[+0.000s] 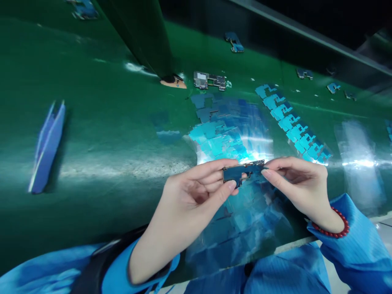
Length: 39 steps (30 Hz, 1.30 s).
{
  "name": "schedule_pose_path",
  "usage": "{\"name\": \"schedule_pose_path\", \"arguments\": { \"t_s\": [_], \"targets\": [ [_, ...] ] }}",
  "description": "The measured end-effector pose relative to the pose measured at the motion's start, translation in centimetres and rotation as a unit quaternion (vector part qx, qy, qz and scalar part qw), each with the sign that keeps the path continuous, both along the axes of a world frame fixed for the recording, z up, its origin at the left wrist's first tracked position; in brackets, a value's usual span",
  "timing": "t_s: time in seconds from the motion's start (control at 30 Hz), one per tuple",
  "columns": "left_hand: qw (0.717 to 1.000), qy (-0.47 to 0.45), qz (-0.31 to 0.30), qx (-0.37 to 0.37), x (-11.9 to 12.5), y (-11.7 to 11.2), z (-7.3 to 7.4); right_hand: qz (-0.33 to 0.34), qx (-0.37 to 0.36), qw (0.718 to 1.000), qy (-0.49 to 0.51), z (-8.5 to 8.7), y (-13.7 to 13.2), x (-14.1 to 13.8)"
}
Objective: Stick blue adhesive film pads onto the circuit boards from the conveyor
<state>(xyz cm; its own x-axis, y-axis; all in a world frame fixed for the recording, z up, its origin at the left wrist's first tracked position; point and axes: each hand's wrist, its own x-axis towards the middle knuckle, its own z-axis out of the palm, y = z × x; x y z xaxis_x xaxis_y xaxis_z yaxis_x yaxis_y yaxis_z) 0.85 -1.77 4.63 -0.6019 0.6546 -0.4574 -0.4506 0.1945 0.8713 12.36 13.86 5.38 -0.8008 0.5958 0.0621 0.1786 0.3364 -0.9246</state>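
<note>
Left hand (192, 198) pinches; circuit board (232, 173) juts rightward

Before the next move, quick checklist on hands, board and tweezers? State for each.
1. Left hand grips circuit board: ok, thumb and fingers hold its left part.
2. Right hand gripping the board's right end: cannot tell; thumb and forefinger are right there, contact unclear.
3. Blue film fully seated on the board: cannot tell, too small.
4. Tweezers in hand: not ok, lying apart at far left.
5. Red bead bracelet clear of the board: ok, at the right wrist.
</note>
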Motion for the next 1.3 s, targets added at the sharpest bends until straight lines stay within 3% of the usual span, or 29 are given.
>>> {"name": "schedule_pose_path", "arguments": {
  "t_s": [0.2,0.6,0.93,1.07,1.3],
  "targets": [
    [1.0,0.012,-0.025,-0.009,-0.2,-0.1,-0.2,-0.001,0.001,1.0,0.009,-0.4,-0.1,0.0],
    [1.0,-0.007,0.002,0.0,0.0,0.0,0.0,0.007,-0.014,1.0,0.018,-0.8,-0.2,0.2],
    [0.999,-0.018,0.0,0.042,0.0,-0.2,-1.3,0.053,0.134,0.989,0.018,-0.9,0.2,0.3],
    [0.998,-0.006,-0.006,0.058,0.0,-0.2,-1.8,0.06,0.142,0.988,0.024,-0.8,0.1,0.3],
    [0.997,-0.026,0.003,0.068,-0.2,-0.2,-1.6,-0.002,0.109,0.994,0.019,-1.2,0.8,0.1]
  ]
}}
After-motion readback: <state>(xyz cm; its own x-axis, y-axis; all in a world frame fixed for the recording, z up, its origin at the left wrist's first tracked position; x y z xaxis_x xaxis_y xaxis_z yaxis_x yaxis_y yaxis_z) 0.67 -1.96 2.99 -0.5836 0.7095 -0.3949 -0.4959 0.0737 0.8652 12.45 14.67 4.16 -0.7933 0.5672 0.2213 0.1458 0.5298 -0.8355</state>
